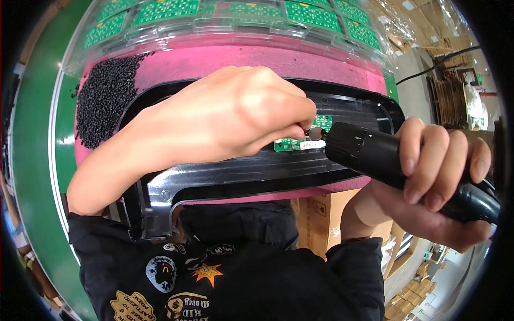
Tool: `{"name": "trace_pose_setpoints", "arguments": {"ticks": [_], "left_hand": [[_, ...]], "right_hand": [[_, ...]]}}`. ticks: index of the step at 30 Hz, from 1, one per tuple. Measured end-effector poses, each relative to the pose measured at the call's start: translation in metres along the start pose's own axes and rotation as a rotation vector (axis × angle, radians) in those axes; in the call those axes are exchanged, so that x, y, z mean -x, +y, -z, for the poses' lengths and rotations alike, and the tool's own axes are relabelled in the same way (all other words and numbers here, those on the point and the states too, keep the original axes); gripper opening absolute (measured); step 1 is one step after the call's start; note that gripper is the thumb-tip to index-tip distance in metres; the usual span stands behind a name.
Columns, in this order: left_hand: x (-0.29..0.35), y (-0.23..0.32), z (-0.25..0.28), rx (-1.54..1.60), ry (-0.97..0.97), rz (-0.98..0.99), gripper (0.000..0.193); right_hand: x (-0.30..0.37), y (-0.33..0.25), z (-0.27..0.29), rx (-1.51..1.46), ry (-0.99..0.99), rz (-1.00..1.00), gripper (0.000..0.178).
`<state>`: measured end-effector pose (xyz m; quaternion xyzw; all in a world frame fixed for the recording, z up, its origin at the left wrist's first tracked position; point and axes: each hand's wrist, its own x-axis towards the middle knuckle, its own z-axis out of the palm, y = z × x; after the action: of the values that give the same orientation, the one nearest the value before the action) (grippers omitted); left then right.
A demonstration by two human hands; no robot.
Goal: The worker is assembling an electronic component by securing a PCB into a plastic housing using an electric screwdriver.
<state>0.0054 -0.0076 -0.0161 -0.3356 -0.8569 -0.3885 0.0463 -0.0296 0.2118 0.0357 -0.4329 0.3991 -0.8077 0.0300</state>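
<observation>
A black cylindrical power screwdriver [369, 155] is held aslant, its long axis running from lower right to upper left and its nose pointed leftward at the fingertips of the left hand [249, 109]. The grip of the right hand [444, 171] is wrapped round the barrel. The grip of the left hand is drawn together, thumb against forefinger, at the driver's tip; whether a small part is pinched there cannot be told. Below the fingertips, a green circuit board [286, 144] with a white label is seated in a glossy black plastic shell [230, 179], whose long axis lies crosswise on the pink surface [176, 64]. A heap of small black parts [104, 101] is spread at left; clear plastic trays [235, 31] are ranged beyond.
</observation>
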Motion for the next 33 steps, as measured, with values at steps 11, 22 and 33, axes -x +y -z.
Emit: {"name": "trace_pose_setpoints", "arguments": {"ticks": [11, 22, 33], "left_hand": [[-0.007, 0.008, 0.004, 0.101, 0.039, 0.001, 0.052], [0.003, 0.004, 0.019, 0.073, 0.437, 0.044, 0.023], [0.001, -0.012, 0.01, 0.02, 0.366, -0.084, 0.06]], "right_hand": [[0.006, -0.015, 0.018, 0.012, 0.056, -0.02, 0.05], [0.009, 0.002, 0.036, 0.303, 0.323, -0.218, 0.061], [0.009, 0.013, 0.04, 0.288, 0.204, -0.266, 0.061]]}}
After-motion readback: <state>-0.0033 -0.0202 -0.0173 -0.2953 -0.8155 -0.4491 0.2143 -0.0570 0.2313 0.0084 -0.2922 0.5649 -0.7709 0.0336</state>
